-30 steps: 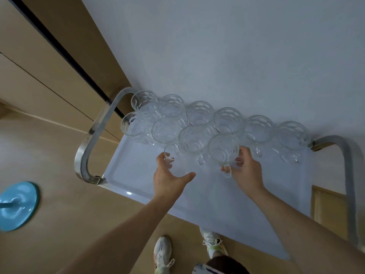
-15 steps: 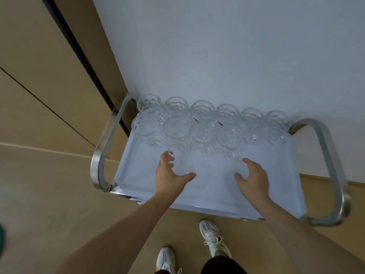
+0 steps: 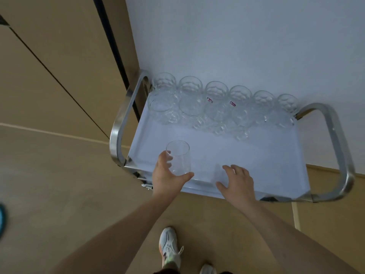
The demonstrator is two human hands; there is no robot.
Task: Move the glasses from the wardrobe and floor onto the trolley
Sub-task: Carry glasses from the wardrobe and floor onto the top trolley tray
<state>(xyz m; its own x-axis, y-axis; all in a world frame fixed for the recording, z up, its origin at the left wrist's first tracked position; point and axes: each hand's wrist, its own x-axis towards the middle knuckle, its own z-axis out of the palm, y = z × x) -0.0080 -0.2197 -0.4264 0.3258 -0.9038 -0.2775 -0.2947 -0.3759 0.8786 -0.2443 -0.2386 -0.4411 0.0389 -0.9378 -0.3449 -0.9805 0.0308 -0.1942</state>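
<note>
While left hand [image 3: 167, 177] holds glass [image 3: 178, 158] — stickers [image 3: 210, 100] (unreadable).

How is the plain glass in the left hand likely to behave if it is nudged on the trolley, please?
The plain glass looks thin-walled and clear, so probably fragile. Its smooth sides may slip in the left hand. Being tall and narrow, it could tip against the trolley tray.

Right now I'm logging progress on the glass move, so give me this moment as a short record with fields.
left hand: grips a plain glass above the trolley tray's near left part
right hand: open, holds nothing, over the tray's near edge
trolley tray: white, steel handles at both ends
glasses on tray: faceted, clustered along the far side by the wall
floor: one shoe plainly visible
</note>
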